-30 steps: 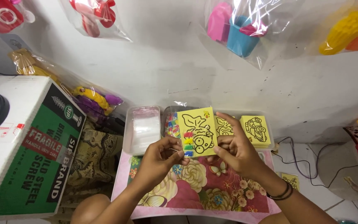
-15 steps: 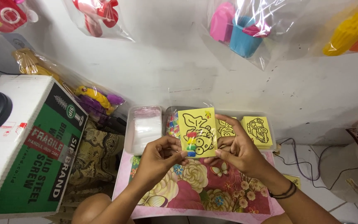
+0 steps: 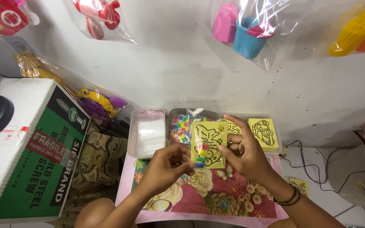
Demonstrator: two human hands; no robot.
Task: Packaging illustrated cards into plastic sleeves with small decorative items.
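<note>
1. The left hand (image 3: 168, 162) is closed, its fingertips pinching the lower left edge of a yellow card (image 3: 208, 145) that sits in a clear sleeve.
2. The right hand (image 3: 242, 153) is partly closed on the card's right edge, thumb in front and the other fingers behind it, index finger stretched up along the back.
3. The card is held upright and slightly tilted above the far middle of the bench (image 3: 216, 198), in front of the trays. It bears a black outline drawing, and a few small coloured bits show low in the sleeve.
4. The bench has a pink floral top. Along its far edge stand three clear trays.
5. The left tray (image 3: 146, 133) holds clear bags.
6. The middle tray (image 3: 181, 126) holds mixed coloured beads, partly hidden by the card.
7. The right tray (image 3: 263, 134) holds a stack of yellow cards with outline drawings.
8. Dark bangles (image 3: 288, 197) ring the right wrist.
9. Left of the bench stands a white and green carton (image 3: 30, 156), with a black round thing on top.
10. A loose yellow card (image 3: 299, 185) lies on the floor (image 3: 330, 185) beyond the bench's right edge.
11. Bagged plastic toys (image 3: 241, 29) hang on the wall above.
</note>
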